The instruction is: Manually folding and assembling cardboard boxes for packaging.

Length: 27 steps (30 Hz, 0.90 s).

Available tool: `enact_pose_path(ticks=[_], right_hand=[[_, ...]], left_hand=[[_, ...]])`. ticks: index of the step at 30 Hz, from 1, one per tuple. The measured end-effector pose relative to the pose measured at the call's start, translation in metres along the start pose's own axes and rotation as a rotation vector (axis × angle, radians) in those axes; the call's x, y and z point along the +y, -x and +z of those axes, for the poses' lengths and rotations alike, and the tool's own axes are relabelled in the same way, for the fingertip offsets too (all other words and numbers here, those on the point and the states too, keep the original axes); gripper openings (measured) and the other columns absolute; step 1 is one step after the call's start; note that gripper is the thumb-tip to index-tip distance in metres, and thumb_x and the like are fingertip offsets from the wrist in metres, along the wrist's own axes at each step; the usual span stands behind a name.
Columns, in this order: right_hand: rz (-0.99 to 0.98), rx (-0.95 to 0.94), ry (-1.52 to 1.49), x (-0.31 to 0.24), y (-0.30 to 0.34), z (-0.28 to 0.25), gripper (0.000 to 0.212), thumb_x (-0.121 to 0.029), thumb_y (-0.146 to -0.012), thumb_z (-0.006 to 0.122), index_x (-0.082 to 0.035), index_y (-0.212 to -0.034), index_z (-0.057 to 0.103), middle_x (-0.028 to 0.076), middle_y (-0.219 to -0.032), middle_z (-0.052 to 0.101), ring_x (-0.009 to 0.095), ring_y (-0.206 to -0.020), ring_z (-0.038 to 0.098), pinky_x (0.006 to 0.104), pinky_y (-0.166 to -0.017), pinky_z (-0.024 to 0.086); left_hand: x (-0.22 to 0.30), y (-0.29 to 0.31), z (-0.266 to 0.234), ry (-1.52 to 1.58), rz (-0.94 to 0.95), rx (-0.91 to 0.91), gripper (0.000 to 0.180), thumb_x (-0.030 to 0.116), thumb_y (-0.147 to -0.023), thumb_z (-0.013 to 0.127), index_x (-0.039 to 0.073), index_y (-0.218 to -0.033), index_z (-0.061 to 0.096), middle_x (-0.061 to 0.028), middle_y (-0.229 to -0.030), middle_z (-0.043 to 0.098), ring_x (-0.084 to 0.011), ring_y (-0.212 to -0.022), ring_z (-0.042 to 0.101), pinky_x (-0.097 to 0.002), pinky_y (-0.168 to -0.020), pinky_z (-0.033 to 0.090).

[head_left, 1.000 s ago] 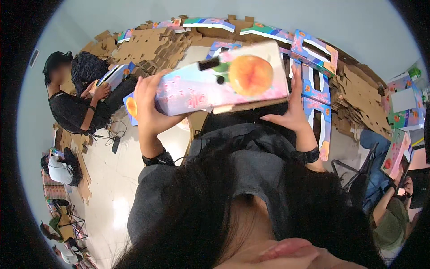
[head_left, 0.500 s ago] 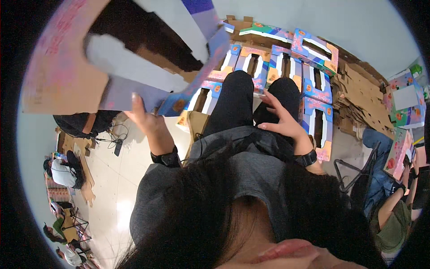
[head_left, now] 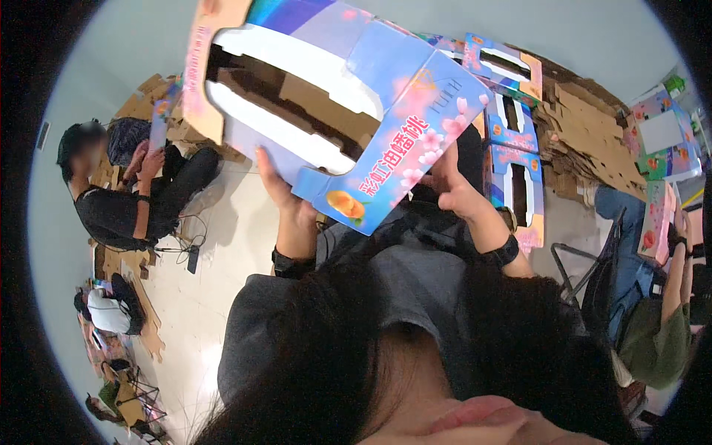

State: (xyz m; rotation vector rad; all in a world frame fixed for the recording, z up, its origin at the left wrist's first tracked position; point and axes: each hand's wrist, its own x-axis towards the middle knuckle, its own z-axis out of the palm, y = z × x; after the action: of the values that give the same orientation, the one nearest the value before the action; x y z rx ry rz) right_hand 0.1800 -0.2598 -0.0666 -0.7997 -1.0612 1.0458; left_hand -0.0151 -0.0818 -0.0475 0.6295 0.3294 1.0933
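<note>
A cardboard carry box (head_left: 415, 126) with a long cut-out window is held tilted in front of me. Blue, purple and peach panels show pink blossoms and a fruit picture, and bare brown card shows inside. My left hand (head_left: 291, 204) grips its lower left edge, thumb up along the side panel and the other fingers hidden beneath. My right hand (head_left: 463, 193) is at the box's right corner. Its thumb shows, but its other fingers are mostly behind the box, so I cannot tell whether they grip it.
Similar finished boxes (head_left: 513, 178) stand in rows beyond my knees. Flattened brown cardboard (head_left: 586, 137) is piled on the right. One person (head_left: 115, 193) sits at the left with a box piece; another person's arm (head_left: 671, 274) holds a box at the right. A folding chair frame (head_left: 575, 278) stands nearby.
The box has swung right and toward me, turning so its printed end panel faces me. My right hand, earlier open over my lap, is now partly behind it. A seated person has become visible at left.
</note>
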Motion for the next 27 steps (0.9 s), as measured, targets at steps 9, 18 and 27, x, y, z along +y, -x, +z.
enact_pose_path(ticks=[9, 18, 27], right_hand=[[-0.125, 0.476, -0.177, 0.019, 0.015, -0.027, 0.083, -0.048, -0.082, 0.060, -0.012, -0.144, 0.017, 0.007, -0.139, 0.036, 0.023, -0.126, 0.038, 0.0402, -0.105, 0.031], [-0.047, 0.796, -0.213, 0.009, 0.025, -0.076, 0.060, -0.016, -0.077, 0.065, -0.003, -0.128, 0.037, 0.008, -0.113, 0.052, 0.020, -0.102, 0.054, 0.0346, -0.088, 0.045], [-0.340, 1.080, -0.164, -0.066, 0.094, -0.146, 0.047, -0.027, -0.081, 0.059, 0.003, -0.116, 0.047, 0.016, -0.105, 0.058, 0.027, -0.098, 0.058, 0.0411, -0.089, 0.045]], left_hand=[[-0.045, -0.003, -0.002, -0.188, -0.362, -0.045, 0.056, 0.043, -0.090, 0.050, 0.006, -0.131, 0.039, -0.0102, -0.126, 0.051, -0.0266, -0.117, 0.048, -0.0419, -0.100, 0.038], [-0.074, -0.005, 0.021, -0.459, -0.548, -0.262, 0.067, 0.039, -0.089, 0.054, 0.003, -0.138, 0.026, -0.0091, -0.135, 0.039, -0.0208, -0.125, 0.035, -0.0341, -0.104, 0.027], [-0.083, -0.028, 0.059, -0.620, -0.339, -0.402, 0.071, 0.027, -0.089, 0.056, 0.006, -0.143, 0.013, -0.0168, -0.135, 0.042, -0.0224, -0.127, 0.038, -0.0357, -0.107, 0.023]])
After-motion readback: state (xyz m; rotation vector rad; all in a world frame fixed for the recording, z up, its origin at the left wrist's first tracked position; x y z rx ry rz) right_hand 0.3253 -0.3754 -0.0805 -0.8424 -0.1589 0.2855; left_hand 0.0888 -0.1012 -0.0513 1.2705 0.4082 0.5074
